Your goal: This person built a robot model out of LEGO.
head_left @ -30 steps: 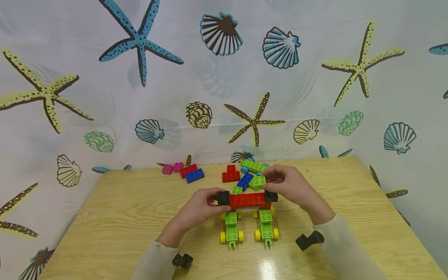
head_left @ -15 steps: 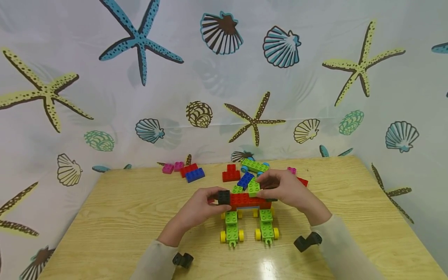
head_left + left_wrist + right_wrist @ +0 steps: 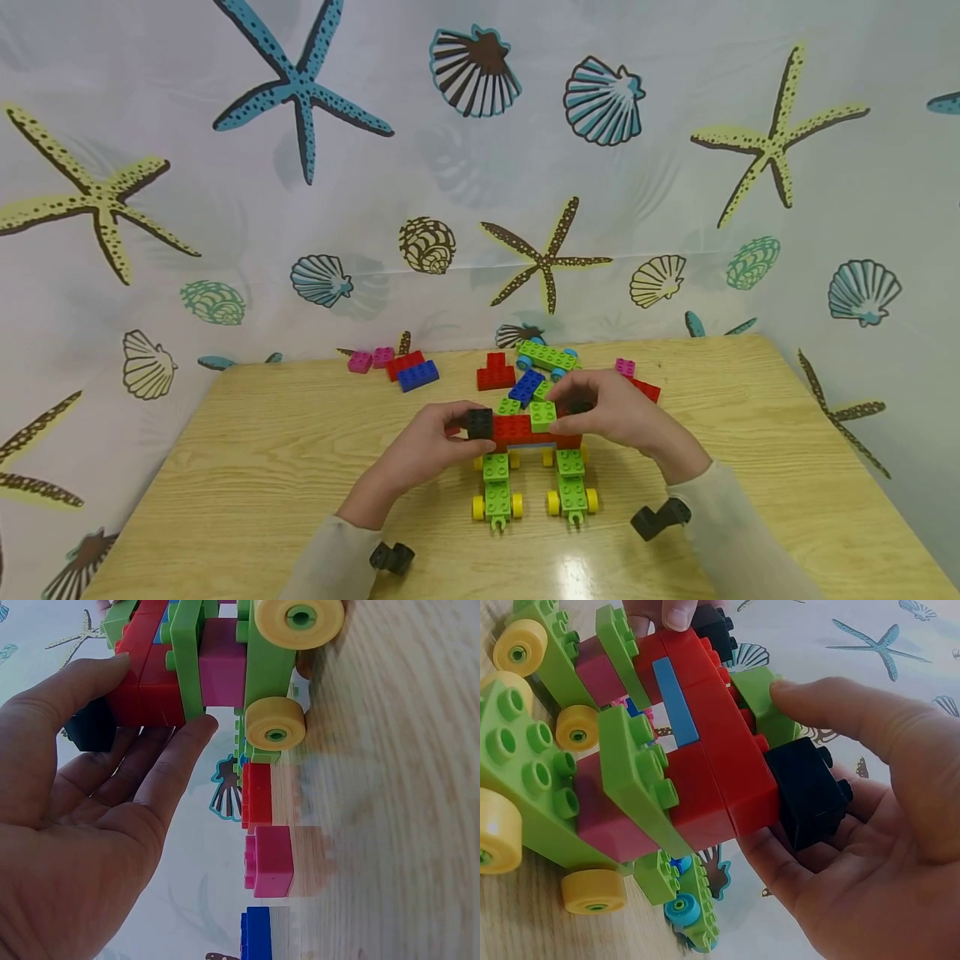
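Note:
A toy brick build stands on two green wheeled bases (image 3: 497,498) with yellow wheels. Across its top run red bricks (image 3: 512,428), with a black brick (image 3: 480,422) on the left end and another black brick (image 3: 808,791) on the right. My left hand (image 3: 432,446) grips the left end, thumb on the red brick in the left wrist view. With my right hand (image 3: 617,410) I pinch a green brick (image 3: 543,416) on top of the red row, near its right part. In the right wrist view the thumb presses that green brick; its far side is hidden.
Behind the build lie a blue brick (image 3: 527,387), a small green brick (image 3: 508,406), a red stack (image 3: 495,373) and a green car base (image 3: 547,356) with blue wheels. Pink bricks (image 3: 360,362) and a blue brick (image 3: 417,376) lie back left. A pink brick (image 3: 625,367) lies back right.
My right hand has brought the green brick from behind the build forward and left onto the red row, turning it on the way. My left hand keeps its hold on the left end.

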`<control>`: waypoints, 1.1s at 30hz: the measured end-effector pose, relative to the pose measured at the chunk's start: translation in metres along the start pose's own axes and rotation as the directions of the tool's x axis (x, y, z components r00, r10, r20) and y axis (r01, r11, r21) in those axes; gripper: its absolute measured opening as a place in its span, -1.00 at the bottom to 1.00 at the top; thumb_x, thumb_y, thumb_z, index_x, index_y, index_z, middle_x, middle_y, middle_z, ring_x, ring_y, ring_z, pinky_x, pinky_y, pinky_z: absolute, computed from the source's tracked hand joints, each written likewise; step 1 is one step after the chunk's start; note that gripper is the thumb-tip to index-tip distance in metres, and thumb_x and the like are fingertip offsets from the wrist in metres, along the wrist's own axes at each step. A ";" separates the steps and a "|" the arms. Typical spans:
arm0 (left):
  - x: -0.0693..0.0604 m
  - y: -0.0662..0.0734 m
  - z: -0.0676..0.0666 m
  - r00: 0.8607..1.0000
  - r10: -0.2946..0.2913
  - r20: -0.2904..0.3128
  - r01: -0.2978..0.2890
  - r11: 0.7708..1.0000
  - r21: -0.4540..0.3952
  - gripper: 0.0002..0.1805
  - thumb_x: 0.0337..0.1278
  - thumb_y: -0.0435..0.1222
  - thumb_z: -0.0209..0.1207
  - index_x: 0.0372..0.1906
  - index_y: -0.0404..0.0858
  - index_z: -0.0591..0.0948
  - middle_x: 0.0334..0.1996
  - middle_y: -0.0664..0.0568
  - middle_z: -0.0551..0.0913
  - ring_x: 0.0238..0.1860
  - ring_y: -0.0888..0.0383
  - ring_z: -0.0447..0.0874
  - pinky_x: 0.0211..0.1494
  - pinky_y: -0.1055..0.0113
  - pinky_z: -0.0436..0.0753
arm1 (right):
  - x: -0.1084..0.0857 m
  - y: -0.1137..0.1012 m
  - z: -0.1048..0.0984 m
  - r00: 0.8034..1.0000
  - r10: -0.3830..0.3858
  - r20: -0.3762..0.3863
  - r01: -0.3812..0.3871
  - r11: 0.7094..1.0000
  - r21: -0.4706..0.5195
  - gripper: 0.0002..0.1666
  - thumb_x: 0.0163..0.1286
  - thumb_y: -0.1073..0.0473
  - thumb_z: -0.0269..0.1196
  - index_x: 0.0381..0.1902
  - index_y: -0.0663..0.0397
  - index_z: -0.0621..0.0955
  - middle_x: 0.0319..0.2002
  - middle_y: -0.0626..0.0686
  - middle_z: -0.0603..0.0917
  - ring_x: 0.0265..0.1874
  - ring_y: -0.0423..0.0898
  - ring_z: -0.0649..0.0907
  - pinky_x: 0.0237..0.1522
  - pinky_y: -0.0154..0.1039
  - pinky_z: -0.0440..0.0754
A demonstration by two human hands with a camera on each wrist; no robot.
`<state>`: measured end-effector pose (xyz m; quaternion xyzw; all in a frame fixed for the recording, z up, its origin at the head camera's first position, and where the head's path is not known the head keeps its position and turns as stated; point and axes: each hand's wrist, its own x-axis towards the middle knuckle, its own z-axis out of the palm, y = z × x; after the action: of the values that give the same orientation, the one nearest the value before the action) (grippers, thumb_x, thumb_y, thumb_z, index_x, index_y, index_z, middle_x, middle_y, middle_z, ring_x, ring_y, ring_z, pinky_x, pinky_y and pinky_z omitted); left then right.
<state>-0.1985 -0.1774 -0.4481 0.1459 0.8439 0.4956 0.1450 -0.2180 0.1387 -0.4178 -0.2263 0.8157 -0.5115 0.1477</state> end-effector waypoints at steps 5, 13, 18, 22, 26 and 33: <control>0.000 0.000 0.000 1.000 -0.002 -0.001 0.002 1.000 0.005 -0.56 0.45 -0.18 0.48 0.34 -0.15 0.75 0.29 -0.07 0.80 0.34 -0.11 0.78 0.47 -0.10 0.76 | 0.000 -0.001 0.000 1.000 -0.005 0.013 0.005 1.000 -0.014 -0.61 0.45 0.20 0.56 0.17 0.12 0.76 0.05 0.11 0.80 0.04 0.00 0.72 0.16 -0.16 0.76; -0.001 0.000 0.000 1.000 0.003 -0.002 -0.003 1.000 0.005 -0.55 0.46 -0.18 0.48 0.35 -0.15 0.75 0.30 -0.08 0.79 0.33 -0.11 0.79 0.45 -0.09 0.78 | 0.000 -0.002 0.001 0.999 -0.017 0.027 0.018 0.999 -0.029 -0.56 0.50 0.09 0.54 0.26 0.07 0.77 0.14 0.12 0.80 0.08 0.01 0.71 0.18 -0.10 0.75; 0.000 0.000 0.000 1.000 0.004 -0.002 -0.004 1.000 0.003 -0.56 0.46 -0.18 0.48 0.34 -0.16 0.75 0.29 -0.08 0.80 0.32 -0.11 0.80 0.45 -0.09 0.77 | 0.000 -0.003 0.002 1.000 -0.018 0.014 0.018 1.000 -0.024 -0.59 0.52 0.07 0.50 0.24 0.06 0.79 0.12 0.12 0.80 0.05 0.00 0.70 0.16 -0.11 0.76; 0.001 0.000 0.000 1.000 0.003 -0.006 -0.003 1.000 0.010 -0.55 0.45 -0.18 0.48 0.34 -0.15 0.76 0.29 -0.07 0.81 0.33 -0.11 0.80 0.46 -0.10 0.77 | 0.000 -0.003 0.003 1.000 -0.011 -0.001 0.011 1.000 -0.027 -0.61 0.52 0.07 0.51 0.21 0.05 0.81 0.11 0.13 0.80 0.02 0.00 0.68 0.12 -0.09 0.75; 0.001 0.000 0.000 1.000 0.001 -0.005 -0.001 1.000 0.010 -0.55 0.45 -0.17 0.49 0.34 -0.15 0.76 0.29 -0.07 0.81 0.33 -0.12 0.80 0.46 -0.10 0.77 | 0.001 -0.002 0.004 1.000 -0.003 -0.007 0.003 1.000 -0.030 -0.62 0.51 0.07 0.51 0.20 0.05 0.82 0.09 0.12 0.80 0.00 0.00 0.68 0.10 -0.09 0.75; 0.001 -0.001 0.000 1.000 -0.011 -0.007 0.011 1.000 0.019 -0.55 0.44 -0.17 0.49 0.34 -0.14 0.76 0.28 -0.05 0.81 0.31 -0.09 0.79 0.45 -0.09 0.77 | 0.002 -0.001 0.004 1.000 0.007 -0.014 -0.007 1.000 -0.028 -0.64 0.50 0.09 0.52 0.18 0.07 0.82 0.05 0.12 0.81 -0.02 0.00 0.69 0.07 -0.12 0.76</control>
<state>-0.1998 -0.1771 -0.4488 0.1408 0.8498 0.4873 0.1436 -0.2175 0.1340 -0.4183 -0.2219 0.8247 -0.5009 0.1408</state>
